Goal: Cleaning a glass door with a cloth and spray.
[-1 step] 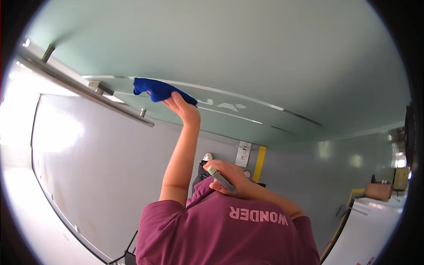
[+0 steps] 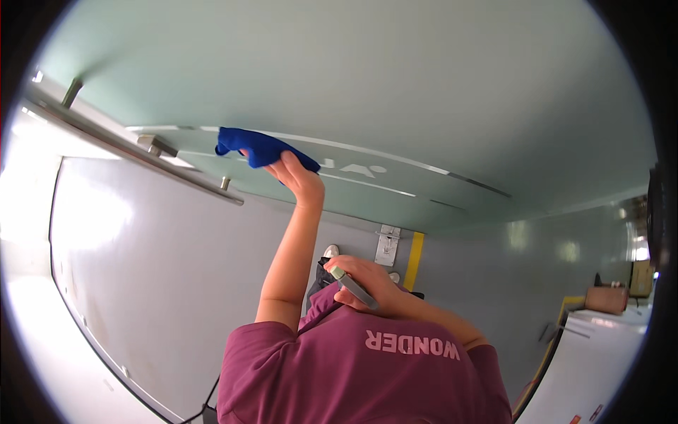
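Observation:
My left hand (image 2: 302, 182) is stretched forward and presses a blue cloth (image 2: 263, 148) against a frosted glass panel (image 2: 367, 71). The cloth lies bunched over the clear stripes and pale lettering on the glass, its far end spreading left of my fingers. My right hand (image 2: 374, 274) is held close to my chest, with its fingers curled round a slim grey object with a pale green end (image 2: 356, 290). I cannot make out its exact kind.
A long metal handle bar (image 2: 162, 166) stands off the glass at the left. A metal plate (image 2: 387, 246) and a yellow stripe (image 2: 414, 261) are on the grey floor. At the right, a brown box (image 2: 607, 298) sits on a white cabinet (image 2: 600, 353).
My left hand and the blue cloth have shifted slightly right and toward me along the glass. My right hand keeps its hold at my chest.

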`<action>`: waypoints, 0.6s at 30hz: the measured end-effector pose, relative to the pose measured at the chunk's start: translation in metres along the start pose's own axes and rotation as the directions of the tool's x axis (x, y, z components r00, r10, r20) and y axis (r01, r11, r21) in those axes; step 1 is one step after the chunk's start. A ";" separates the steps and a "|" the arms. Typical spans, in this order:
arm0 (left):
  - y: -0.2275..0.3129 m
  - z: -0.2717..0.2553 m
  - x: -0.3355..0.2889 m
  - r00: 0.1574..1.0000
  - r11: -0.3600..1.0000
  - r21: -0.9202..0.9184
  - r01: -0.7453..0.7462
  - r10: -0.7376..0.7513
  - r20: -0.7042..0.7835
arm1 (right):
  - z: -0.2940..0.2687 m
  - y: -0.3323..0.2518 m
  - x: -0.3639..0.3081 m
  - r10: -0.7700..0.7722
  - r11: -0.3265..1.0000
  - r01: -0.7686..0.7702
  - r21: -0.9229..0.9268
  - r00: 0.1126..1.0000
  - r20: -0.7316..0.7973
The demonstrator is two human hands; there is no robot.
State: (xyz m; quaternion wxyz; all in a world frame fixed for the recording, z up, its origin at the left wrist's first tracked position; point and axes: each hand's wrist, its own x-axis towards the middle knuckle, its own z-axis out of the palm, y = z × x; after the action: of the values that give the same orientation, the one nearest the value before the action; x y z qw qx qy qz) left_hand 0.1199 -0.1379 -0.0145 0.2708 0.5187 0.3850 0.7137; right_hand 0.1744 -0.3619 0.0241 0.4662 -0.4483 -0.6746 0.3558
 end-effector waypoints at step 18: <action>0.072 0.124 -0.172 0.528 0.642 -0.041 -0.766 0.663 0.530 | -0.046 -0.015 -0.067 -0.110 0.986 0.051 -0.157 0.912 -0.394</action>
State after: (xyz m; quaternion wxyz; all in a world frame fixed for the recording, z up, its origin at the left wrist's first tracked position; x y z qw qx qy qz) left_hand 0.2926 -0.2797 -0.0255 -0.0101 0.8202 0.1216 0.5590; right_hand 0.2250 -0.4271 0.0311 0.5756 -0.5158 -0.6062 0.1874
